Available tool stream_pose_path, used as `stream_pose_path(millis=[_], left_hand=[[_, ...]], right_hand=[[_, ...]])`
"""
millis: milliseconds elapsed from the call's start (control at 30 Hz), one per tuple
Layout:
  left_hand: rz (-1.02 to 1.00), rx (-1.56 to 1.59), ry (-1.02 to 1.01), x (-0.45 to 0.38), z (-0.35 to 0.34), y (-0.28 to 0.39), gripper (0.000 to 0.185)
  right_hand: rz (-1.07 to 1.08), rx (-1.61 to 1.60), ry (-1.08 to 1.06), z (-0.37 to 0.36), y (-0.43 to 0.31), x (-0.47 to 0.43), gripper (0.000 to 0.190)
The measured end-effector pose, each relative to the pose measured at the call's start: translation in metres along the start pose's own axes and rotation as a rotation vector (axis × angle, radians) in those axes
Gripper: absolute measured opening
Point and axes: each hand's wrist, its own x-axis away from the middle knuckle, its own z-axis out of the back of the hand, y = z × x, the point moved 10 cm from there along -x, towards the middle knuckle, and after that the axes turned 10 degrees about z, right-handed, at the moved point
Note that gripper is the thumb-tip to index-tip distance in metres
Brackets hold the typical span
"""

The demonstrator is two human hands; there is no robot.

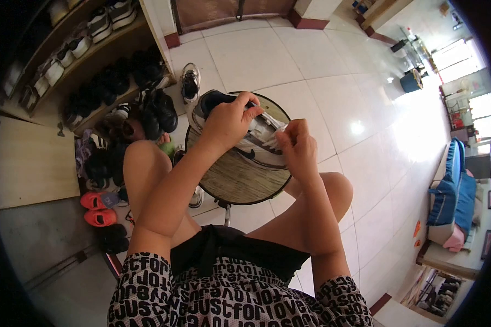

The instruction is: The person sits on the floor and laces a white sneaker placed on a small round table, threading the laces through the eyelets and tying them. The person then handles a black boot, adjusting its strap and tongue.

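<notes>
A white and grey sneaker (pixel 266 157) lies across a round wood-topped stool (pixel 229 182) between my knees, its heel to the left and toe to the right. My left hand (pixel 231 120) reaches over the shoe opening and pinches the upper edge near the top of the lacing. At the toe end, my right hand (pixel 298 145) has its fingertips closed on the white shoelace (pixel 273 141). Part of the lacing and the toe are hidden behind my fingers. A similar sneaker (pixel 190 83) stands on the tiled floor just beyond the stool.
A shoe cabinet (pixel 94 49) with several pairs stands at left, its door panel (pixel 32 163) swung out. Black shoes (pixel 159 110) and coral-coloured shoes (pixel 100 216) crowd the floor there. White tiles (pixel 343 122) stretch right towards a blue-covered sofa (pixel 454 196).
</notes>
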Motion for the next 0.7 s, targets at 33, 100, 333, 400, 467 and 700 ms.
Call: stream_pose_path(millis=[33, 100, 333, 400, 467, 700], left_hand=[[-0.002, -0.008, -0.005, 0.000, -0.001, 0.000, 0.024], [0.003, -0.016, -0.009, 0.000, -0.001, 0.000, 0.024], [0.001, 0.002, -0.037, 0.000, 0.000, 0.000, 0.026], [-0.036, 0.049, 0.013, -0.001, 0.003, -0.002, 0.026], [-0.031, 0.050, 0.012, -0.002, 0.001, -0.001, 0.025], [0.029, -0.007, -0.029, -0.001, 0.000, 0.002, 0.022]], right_hand=[[0.122, 0.100, -0.037, -0.003, -0.013, 0.002, 0.027], [0.366, 0.299, -0.112, -0.015, -0.039, 0.010, 0.032], [0.121, -0.398, -0.051, -0.006, -0.009, 0.015, 0.025], [-0.196, -0.846, 0.180, 0.016, 0.023, 0.012, 0.024], [-0.269, -1.273, 0.167, 0.019, 0.046, 0.006, 0.024], [0.227, -0.120, 0.346, 0.057, -0.017, 0.008, 0.011]])
